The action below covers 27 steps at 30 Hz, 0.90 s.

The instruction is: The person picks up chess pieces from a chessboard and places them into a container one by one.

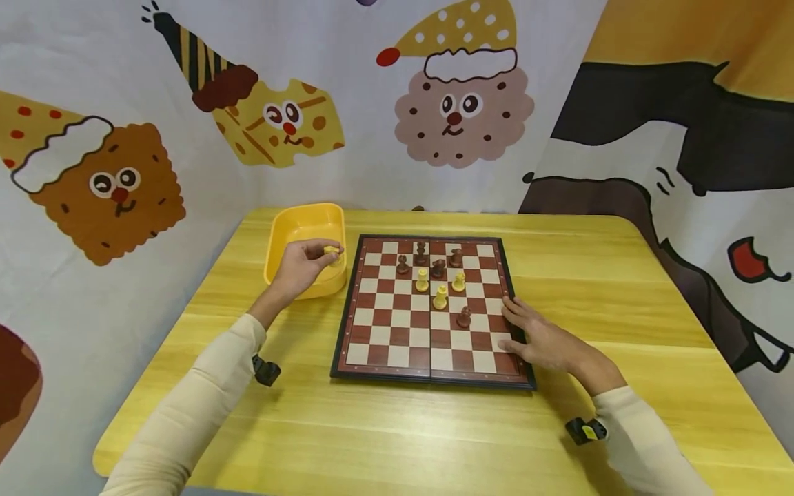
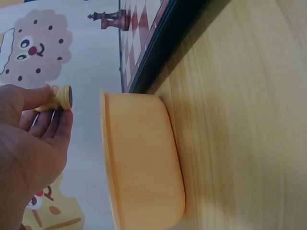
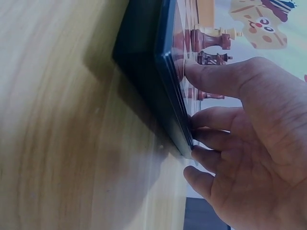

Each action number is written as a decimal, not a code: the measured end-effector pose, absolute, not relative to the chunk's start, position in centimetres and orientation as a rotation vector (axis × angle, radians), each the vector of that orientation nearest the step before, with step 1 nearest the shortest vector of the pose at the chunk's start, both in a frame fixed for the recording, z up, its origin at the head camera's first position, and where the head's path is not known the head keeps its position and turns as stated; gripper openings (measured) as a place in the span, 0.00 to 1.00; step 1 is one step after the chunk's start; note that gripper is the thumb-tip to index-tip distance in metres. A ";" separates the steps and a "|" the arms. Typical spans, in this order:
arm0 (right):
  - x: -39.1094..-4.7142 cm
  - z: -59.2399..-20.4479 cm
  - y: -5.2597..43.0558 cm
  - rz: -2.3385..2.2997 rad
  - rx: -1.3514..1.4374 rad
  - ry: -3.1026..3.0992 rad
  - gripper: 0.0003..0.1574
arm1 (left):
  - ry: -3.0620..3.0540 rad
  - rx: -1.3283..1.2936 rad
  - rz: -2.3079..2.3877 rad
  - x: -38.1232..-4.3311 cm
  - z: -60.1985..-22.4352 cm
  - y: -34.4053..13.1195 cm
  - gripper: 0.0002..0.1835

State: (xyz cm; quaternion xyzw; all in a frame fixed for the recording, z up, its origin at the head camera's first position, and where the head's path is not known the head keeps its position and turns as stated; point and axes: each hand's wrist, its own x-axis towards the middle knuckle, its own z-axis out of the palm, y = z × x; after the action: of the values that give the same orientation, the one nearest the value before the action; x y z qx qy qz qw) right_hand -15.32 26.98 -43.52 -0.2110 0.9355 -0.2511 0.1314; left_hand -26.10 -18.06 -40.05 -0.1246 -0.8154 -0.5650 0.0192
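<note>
My left hand (image 1: 298,267) is over the yellow plastic bin (image 1: 322,288) at the left of the board. Between its thumb and fingers it pinches a yellow chess piece (image 2: 62,98), whose round dark-bottomed base shows in the left wrist view. The chessboard (image 1: 378,355) lies flat, with red and cream squares and a black frame. My right hand (image 1: 546,341) rests on its right edge, thumb and fingertips touching the border. Several dark pieces, among them a dark knight (image 1: 455,257) and a dark rook (image 1: 464,317), stand upright near yellow pieces such as a yellow rook (image 1: 422,280).
The board and bin sit on a yellow wood-grain table (image 1: 595,269). Behind it hangs a cloth (image 1: 366,165) printed with cartoon biscuits and cheese. The bin's raised wall stands close to the board's left edge.
</note>
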 end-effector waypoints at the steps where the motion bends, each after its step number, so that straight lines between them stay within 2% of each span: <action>1: -15.4 -43.5 26.9 -0.734 -0.616 2.717 0.48 | -2.532 -0.371 -1.747 -26.1 -40.0 -18.2 0.11; 17: -15.5 -43.6 27.2 -0.741 -0.624 2.701 0.50 | -2.446 -0.197 -1.632 -26.9 -39.4 -20.1 0.10; 23: -15.4 -43.8 27.2 -0.750 -0.621 2.704 0.50 | -2.449 -0.246 -1.623 -27.0 -39.8 -19.9 0.18; 27: -15.3 -43.7 27.1 -0.747 -0.611 2.705 0.50 | -2.409 -0.298 -1.690 -26.7 -40.1 -19.3 0.18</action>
State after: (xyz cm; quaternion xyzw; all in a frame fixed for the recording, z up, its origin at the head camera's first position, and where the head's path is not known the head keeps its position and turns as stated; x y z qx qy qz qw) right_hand -15.34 27.12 -43.73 -0.2109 0.9333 -0.2578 0.1342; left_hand -26.74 -19.30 -40.09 -0.1003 -0.8110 -0.5691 0.0919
